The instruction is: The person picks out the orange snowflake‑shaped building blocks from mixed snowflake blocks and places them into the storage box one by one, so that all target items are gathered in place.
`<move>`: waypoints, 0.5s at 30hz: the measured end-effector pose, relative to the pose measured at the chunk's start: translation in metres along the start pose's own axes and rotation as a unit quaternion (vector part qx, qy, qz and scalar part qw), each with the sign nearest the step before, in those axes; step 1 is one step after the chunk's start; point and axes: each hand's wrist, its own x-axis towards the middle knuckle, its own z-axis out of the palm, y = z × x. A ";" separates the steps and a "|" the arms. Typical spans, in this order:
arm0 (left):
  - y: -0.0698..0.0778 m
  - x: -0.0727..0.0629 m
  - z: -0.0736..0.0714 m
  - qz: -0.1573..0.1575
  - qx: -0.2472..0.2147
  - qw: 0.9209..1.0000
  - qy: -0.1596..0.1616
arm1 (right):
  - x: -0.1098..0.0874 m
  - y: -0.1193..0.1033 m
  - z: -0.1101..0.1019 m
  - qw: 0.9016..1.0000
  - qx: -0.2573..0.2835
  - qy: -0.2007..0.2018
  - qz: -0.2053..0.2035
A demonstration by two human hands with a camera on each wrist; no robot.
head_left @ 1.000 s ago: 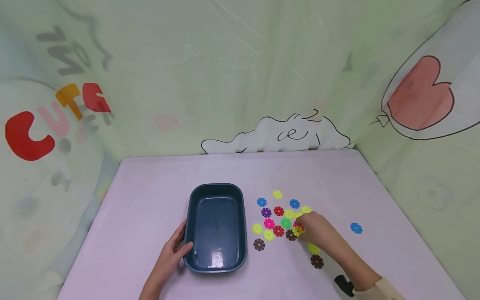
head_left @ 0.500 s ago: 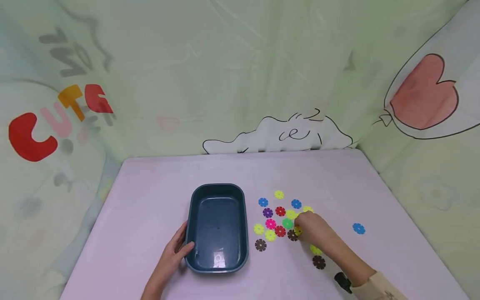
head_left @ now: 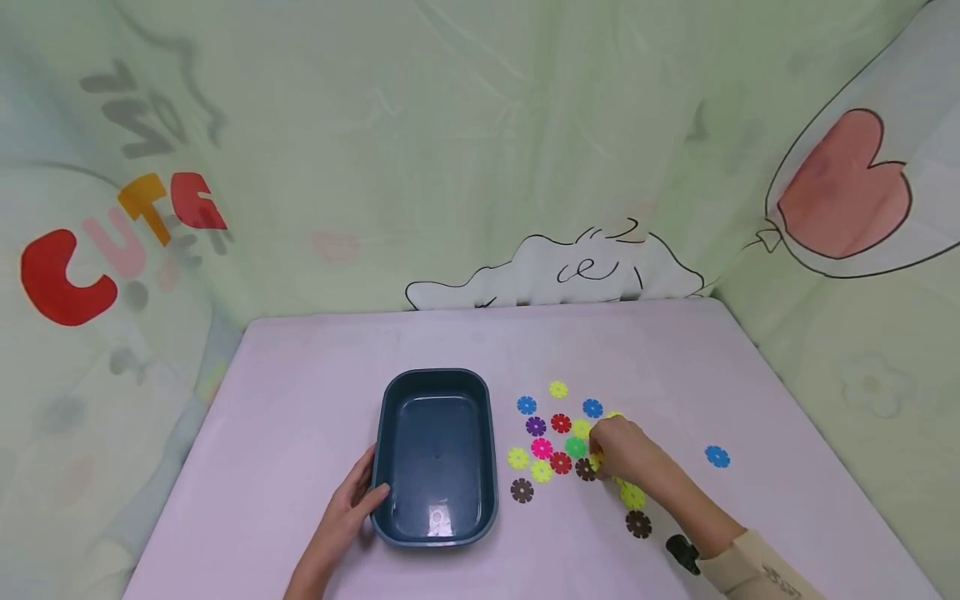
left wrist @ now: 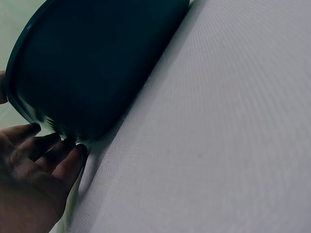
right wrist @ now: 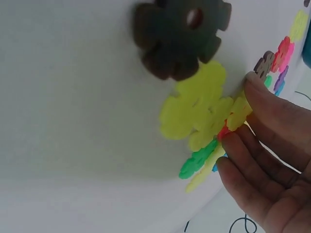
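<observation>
My left hand (head_left: 347, 510) holds a dark blue plastic tub (head_left: 435, 467) by its left side. The thumb lies over the rim, and in the left wrist view the other fingers (left wrist: 73, 158) rest against the outer wall. Inside, the tub shows only its bare bottom. To its right my right hand (head_left: 624, 448) is down among flat notched snowflake discs, pinching a yellow snowflake disc (right wrist: 239, 114) between thumb and fingers. A bit of red shows behind that disc. Close by are a brown disc (head_left: 585, 469), a green disc (head_left: 576, 447) and a red disc (head_left: 560, 462).
A blue disc (head_left: 717, 456) lies apart at the right. A dark brown disc (head_left: 638, 524) sits near the right forearm, with a small black object (head_left: 682, 554) by the sleeve. The pale table (head_left: 337, 358) meets printed fabric walls at its back and sides.
The right hand has shifted slightly among the discs, and a yellow disc beneath its wrist shows more fully. The left hand and the tub stay in place.
</observation>
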 end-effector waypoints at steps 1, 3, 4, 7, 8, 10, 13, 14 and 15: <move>0.000 0.000 0.000 -0.001 -0.001 1.000 0.000 | 0.000 0.000 0.000 1.000 0.002 0.001 0.001; -0.001 0.000 0.000 -0.001 -0.003 1.000 0.000 | 0.000 0.000 0.000 1.000 0.005 0.004 0.001; -0.001 0.000 0.000 0.000 -0.005 1.000 0.001 | 0.000 0.000 0.000 1.000 0.004 0.005 0.000; 0.000 0.000 0.000 0.000 -0.005 1.000 0.001 | -0.001 -0.001 -0.003 1.000 -0.006 0.008 -0.007; 0.000 0.001 0.000 0.001 -0.004 1.000 0.000 | -0.001 -0.001 -0.004 1.000 -0.008 0.009 -0.009; 0.000 0.002 0.000 -0.001 -0.003 1.000 0.000 | -0.001 -0.001 -0.007 1.000 -0.011 0.009 -0.012; -0.001 0.002 0.000 -0.007 0.000 1.000 0.000 | -0.003 0.000 -0.010 1.000 -0.008 0.010 -0.023; -0.002 0.002 0.000 -0.010 0.001 1.000 -0.001 | -0.004 -0.001 -0.011 1.000 -0.006 0.011 -0.027; -0.003 0.002 0.000 -0.014 0.002 1.000 -0.002 | -0.006 -0.001 -0.012 0.999 -0.003 0.011 -0.032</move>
